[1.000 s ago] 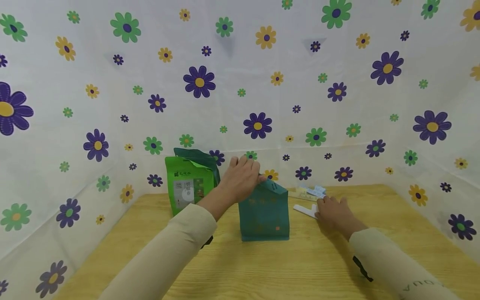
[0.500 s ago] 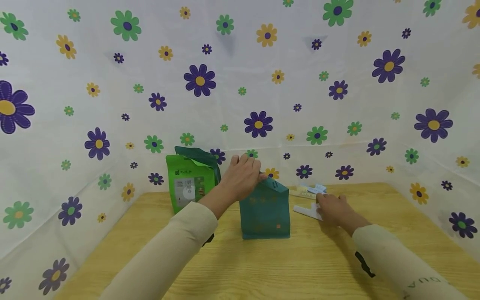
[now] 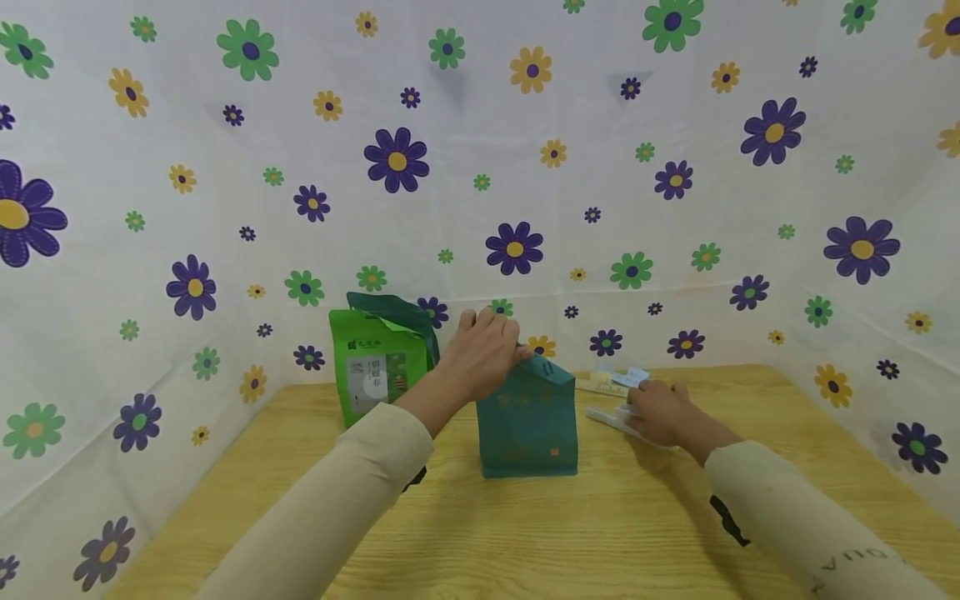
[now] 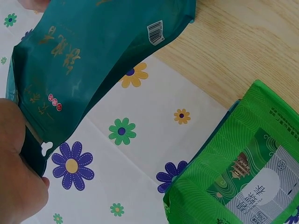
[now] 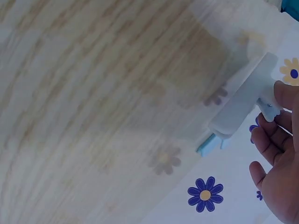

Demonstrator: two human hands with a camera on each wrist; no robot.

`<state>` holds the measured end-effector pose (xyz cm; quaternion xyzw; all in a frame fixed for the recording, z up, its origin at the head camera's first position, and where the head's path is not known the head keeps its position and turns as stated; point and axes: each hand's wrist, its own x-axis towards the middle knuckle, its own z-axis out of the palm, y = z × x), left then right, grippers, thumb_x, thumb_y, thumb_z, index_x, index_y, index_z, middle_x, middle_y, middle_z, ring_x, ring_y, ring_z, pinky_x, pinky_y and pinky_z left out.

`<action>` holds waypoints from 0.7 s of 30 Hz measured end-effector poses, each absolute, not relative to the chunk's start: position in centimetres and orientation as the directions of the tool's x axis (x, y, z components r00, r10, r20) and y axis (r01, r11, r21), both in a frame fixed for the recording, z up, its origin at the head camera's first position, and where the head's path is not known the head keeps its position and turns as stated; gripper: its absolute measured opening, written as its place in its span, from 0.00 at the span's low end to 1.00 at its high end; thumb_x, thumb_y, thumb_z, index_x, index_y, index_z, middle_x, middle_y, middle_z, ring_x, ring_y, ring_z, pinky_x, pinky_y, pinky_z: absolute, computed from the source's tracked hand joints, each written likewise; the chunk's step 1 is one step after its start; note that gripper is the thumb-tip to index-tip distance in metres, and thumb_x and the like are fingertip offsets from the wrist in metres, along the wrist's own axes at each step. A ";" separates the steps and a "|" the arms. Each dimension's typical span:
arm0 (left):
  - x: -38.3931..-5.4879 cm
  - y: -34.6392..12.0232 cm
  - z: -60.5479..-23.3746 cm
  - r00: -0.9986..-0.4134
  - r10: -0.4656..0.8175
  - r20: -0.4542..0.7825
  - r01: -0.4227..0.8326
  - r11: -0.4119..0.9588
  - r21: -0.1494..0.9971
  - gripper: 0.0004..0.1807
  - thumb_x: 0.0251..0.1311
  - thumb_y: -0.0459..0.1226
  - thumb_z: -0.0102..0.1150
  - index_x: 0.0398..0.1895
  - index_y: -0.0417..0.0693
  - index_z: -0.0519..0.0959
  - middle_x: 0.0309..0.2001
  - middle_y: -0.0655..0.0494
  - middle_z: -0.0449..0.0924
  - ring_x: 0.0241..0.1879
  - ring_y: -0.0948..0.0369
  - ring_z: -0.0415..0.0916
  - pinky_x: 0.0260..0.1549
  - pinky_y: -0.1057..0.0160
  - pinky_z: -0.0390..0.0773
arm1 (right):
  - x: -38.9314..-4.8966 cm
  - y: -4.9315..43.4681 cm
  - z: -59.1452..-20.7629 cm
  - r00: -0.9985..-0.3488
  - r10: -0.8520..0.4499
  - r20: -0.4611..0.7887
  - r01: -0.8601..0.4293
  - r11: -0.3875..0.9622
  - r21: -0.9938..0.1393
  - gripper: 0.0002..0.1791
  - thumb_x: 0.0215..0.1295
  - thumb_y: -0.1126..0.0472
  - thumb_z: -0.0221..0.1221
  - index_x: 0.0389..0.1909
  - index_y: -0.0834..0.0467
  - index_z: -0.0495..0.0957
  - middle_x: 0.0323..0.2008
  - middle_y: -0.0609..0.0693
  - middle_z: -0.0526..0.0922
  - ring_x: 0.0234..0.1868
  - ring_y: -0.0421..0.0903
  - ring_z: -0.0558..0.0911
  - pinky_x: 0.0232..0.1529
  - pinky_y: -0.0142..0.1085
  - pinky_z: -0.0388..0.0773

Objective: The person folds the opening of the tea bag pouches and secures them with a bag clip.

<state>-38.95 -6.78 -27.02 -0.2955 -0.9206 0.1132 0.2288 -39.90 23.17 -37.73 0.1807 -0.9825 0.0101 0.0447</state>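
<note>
Though freer earlier, white clip now in right hand.

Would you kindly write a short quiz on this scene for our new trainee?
1. True or false: the left hand grips the teal bag near its top.
2. Which thing does the right hand hold? A: a pair of scissors; B: a white clip; C: a spoon.
3. Fill in: in the head view, the bright green bag stands to the ____ of the teal bag.

Key: 1. true; 2. B; 3. left.
</note>
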 end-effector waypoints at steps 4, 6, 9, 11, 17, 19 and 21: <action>-39.0 -6.9 -27.0 -0.729 0.592 0.343 0.486 0.801 -0.349 0.23 0.77 0.55 0.33 0.33 0.48 0.64 0.29 0.55 0.61 0.35 0.56 0.57 0.43 0.55 0.51 | -40.1 23.2 -36.7 -0.928 -0.345 0.142 -0.350 0.937 -0.007 0.15 0.69 0.54 0.57 0.46 0.61 0.79 0.40 0.54 0.80 0.43 0.54 0.77 0.48 0.60 0.69; -39.0 -6.9 -27.0 -0.732 0.591 0.340 0.485 0.802 -0.349 0.23 0.77 0.55 0.32 0.33 0.48 0.64 0.29 0.55 0.61 0.35 0.56 0.56 0.43 0.55 0.50 | -40.1 23.4 -36.0 -0.920 -0.346 0.183 -0.356 0.934 -0.020 0.14 0.66 0.55 0.58 0.45 0.61 0.80 0.40 0.53 0.81 0.42 0.53 0.77 0.46 0.59 0.67; -39.0 -6.9 -27.1 -0.733 0.589 0.339 0.485 0.803 -0.346 0.23 0.77 0.55 0.32 0.33 0.47 0.64 0.29 0.55 0.60 0.35 0.56 0.55 0.43 0.55 0.50 | -40.0 23.7 -34.8 -0.904 -0.357 0.236 -0.376 0.926 -0.041 0.14 0.62 0.56 0.59 0.44 0.60 0.82 0.39 0.53 0.81 0.41 0.53 0.78 0.45 0.58 0.64; -39.0 -7.0 -27.1 -0.734 0.587 0.341 0.482 0.804 -0.348 0.23 0.77 0.55 0.32 0.33 0.48 0.63 0.29 0.55 0.60 0.35 0.56 0.55 0.43 0.55 0.50 | -39.8 23.8 -34.0 -0.892 -0.365 0.269 -0.394 0.917 -0.061 0.14 0.63 0.56 0.60 0.44 0.61 0.82 0.38 0.52 0.82 0.42 0.53 0.79 0.46 0.60 0.63; -39.1 -7.0 -27.2 -0.725 0.592 0.352 0.484 0.802 -0.351 0.22 0.77 0.55 0.33 0.33 0.48 0.63 0.29 0.56 0.61 0.35 0.56 0.56 0.43 0.55 0.51 | -39.2 23.8 -32.0 -0.871 -0.355 0.339 -0.423 0.893 -0.153 0.19 0.68 0.53 0.61 0.48 0.66 0.81 0.37 0.54 0.84 0.40 0.52 0.81 0.42 0.51 0.64; -39.2 -7.0 -27.2 -0.721 0.594 0.356 0.489 0.801 -0.347 0.22 0.77 0.55 0.33 0.33 0.48 0.63 0.29 0.55 0.61 0.35 0.56 0.56 0.43 0.55 0.51 | -39.0 23.7 -31.5 -0.866 -0.354 0.353 -0.433 0.884 -0.175 0.19 0.68 0.54 0.61 0.48 0.66 0.81 0.37 0.55 0.84 0.39 0.52 0.80 0.40 0.48 0.63; -39.2 -7.0 -27.3 -0.721 0.596 0.354 0.490 0.799 -0.348 0.22 0.77 0.55 0.33 0.33 0.47 0.63 0.29 0.55 0.60 0.35 0.56 0.56 0.43 0.55 0.51 | -38.9 23.5 -31.2 -0.856 -0.363 0.369 -0.448 0.877 -0.177 0.18 0.68 0.54 0.61 0.47 0.66 0.81 0.36 0.55 0.84 0.38 0.52 0.81 0.40 0.48 0.64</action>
